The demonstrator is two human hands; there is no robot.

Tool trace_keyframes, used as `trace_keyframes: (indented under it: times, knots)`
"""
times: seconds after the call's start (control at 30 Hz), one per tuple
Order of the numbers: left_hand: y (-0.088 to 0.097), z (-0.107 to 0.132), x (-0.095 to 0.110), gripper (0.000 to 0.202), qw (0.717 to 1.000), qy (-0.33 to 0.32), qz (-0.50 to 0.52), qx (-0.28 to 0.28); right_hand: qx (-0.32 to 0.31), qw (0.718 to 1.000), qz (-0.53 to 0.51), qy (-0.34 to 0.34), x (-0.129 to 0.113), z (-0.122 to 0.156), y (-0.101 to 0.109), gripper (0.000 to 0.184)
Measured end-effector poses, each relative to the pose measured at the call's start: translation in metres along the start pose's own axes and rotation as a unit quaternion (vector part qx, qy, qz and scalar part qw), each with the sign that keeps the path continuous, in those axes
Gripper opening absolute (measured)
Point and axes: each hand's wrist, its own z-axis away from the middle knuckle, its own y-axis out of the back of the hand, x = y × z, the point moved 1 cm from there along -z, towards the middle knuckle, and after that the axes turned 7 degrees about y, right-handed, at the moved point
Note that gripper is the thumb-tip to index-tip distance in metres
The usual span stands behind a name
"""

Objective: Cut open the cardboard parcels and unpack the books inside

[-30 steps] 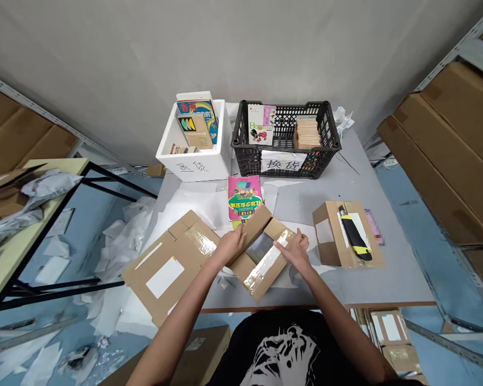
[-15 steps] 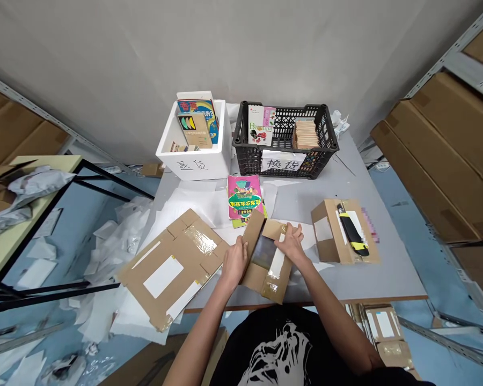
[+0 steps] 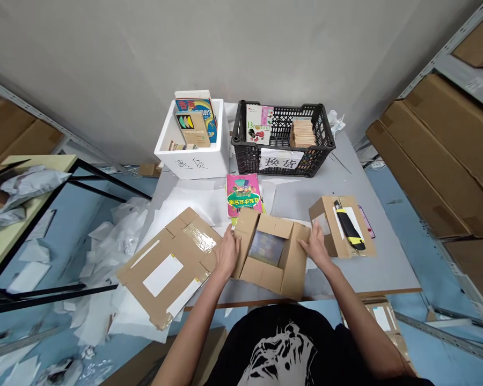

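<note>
Left hand (image 3: 227, 252) and right hand (image 3: 317, 245), fingers curled, grip opposite flaps of the open carton (image 3: 261, 273) on the bench (image 3: 386, 273). Flattened cardboard (image 3: 195, 252) lies at nine o'clock; box (image 3: 330, 214) bearing knife (image 3: 350, 228), three; pink book (image 3: 242, 193), eleven; farther, black crate (image 3: 245, 150), twelve; grey wall (image 3: 265, 48).

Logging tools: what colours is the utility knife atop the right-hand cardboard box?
The utility knife: black and yellow, head view.

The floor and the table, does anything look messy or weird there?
Yes! Loose white sheets and clear plastic are strewn on the floor to the left, like rubbish. On the table, the flat cardboard near the left hand lies crooked, one corner sticking past the front edge.
</note>
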Motion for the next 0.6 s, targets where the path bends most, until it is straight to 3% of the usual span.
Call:
trace_keyframes:
  times: [0.07,0.1,0.17,0.23,0.3,0.4,0.5,0.6]
  knots:
    - [-0.004,0.009,0.007,0.048,0.994,-0.075,-0.054,0.055,0.010,0.992,0.099,0.075,-0.007,0.003,-0.001,0.072]
    - [-0.007,0.014,0.012,0.050,0.987,-0.133,-0.076,0.057,-0.007,0.984,0.128,0.123,-0.013,0.003,-0.003,0.062]
    - [-0.017,0.027,0.021,0.048,0.963,-0.250,-0.103,0.010,-0.059,0.963,0.154,0.214,-0.029,0.000,-0.009,0.053]
    - [-0.024,0.038,0.028,0.037,0.940,-0.320,-0.108,-0.052,-0.094,0.947,0.169,0.256,-0.048,-0.006,-0.016,0.054]
    - [-0.023,0.046,0.030,0.029,0.935,-0.331,-0.093,-0.086,-0.101,0.945,0.180,0.253,-0.063,-0.012,-0.022,0.057]
    - [-0.005,0.057,0.024,0.026,0.944,-0.310,-0.034,-0.104,-0.106,0.949,0.174,0.242,-0.074,-0.021,-0.022,0.051]
    - [0.016,0.076,0.011,0.023,0.943,-0.307,0.009,-0.130,-0.127,0.951,0.149,0.241,-0.072,-0.029,-0.010,0.045]
    - [0.016,0.093,0.002,0.031,0.951,-0.283,0.001,-0.124,-0.143,0.961,0.129,0.201,-0.067,-0.040,0.005,0.035]
